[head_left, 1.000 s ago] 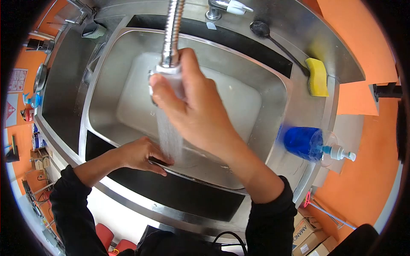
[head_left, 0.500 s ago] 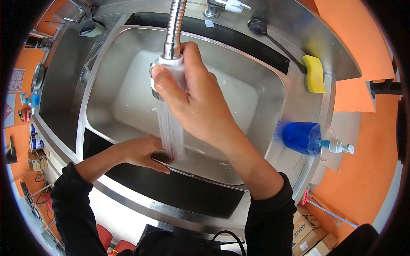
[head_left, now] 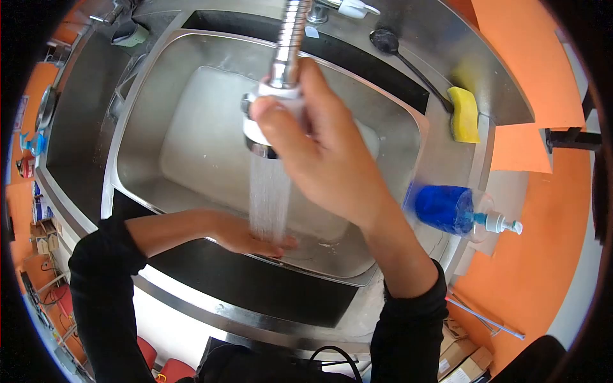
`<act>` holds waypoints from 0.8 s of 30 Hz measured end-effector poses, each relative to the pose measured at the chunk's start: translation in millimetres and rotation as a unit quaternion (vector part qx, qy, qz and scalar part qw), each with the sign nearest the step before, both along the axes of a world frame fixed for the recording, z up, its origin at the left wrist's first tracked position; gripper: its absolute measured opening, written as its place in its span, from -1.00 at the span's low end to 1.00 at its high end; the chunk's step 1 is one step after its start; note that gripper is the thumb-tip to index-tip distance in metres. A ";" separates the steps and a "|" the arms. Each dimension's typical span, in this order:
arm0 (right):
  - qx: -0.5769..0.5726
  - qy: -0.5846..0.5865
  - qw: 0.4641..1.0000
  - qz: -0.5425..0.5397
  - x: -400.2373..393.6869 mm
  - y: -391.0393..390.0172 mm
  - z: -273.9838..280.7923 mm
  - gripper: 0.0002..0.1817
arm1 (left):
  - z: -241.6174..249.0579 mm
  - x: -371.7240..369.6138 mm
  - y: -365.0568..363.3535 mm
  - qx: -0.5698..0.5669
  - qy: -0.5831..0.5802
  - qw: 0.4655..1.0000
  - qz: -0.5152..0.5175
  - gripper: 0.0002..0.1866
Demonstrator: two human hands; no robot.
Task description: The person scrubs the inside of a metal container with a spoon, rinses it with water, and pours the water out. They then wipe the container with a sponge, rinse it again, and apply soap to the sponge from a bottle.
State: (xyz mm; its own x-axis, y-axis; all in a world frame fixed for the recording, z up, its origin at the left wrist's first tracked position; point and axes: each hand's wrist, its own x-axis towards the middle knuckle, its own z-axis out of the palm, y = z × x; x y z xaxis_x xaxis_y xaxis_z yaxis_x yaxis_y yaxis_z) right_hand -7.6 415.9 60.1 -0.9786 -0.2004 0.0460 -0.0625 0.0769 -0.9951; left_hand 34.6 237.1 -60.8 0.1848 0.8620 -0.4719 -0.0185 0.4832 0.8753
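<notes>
My right hand [head_left: 329,150] is wrapped around the white and chrome faucet spray head [head_left: 258,131], which hangs on a coiled metal hose [head_left: 292,35]. A broad stream of water [head_left: 268,198] falls from it toward the near side of the steel sink [head_left: 137,134]. Below, my left hand [head_left: 246,236] lies at the sink's near rim with its fingers stretched out, and the water runs onto the fingertips. I see nothing held in it. Its fingers are partly hidden by the stream, and they seem to touch the near inner wall.
On the right ledge are a blue-liquid pump bottle [head_left: 445,209], a yellow sponge [head_left: 465,115] and a black ladle [head_left: 386,41]. A second basin [head_left: 80,127] lies to the left, with a green-grey cup [head_left: 130,35] behind it. Cardboard boxes [head_left: 463,357] stand at lower right.
The spray head and my right hand have shifted right and slightly down, water still running. My left hand has slid right along the near rim, its fingers now flatter under the stream.
</notes>
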 end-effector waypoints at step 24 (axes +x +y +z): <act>-0.018 -0.040 0.999 0.013 9.8 61.6 13.3 -0.81 | -74.7 22.9 100.6 0.072 -0.042 0.991 -0.106 -0.35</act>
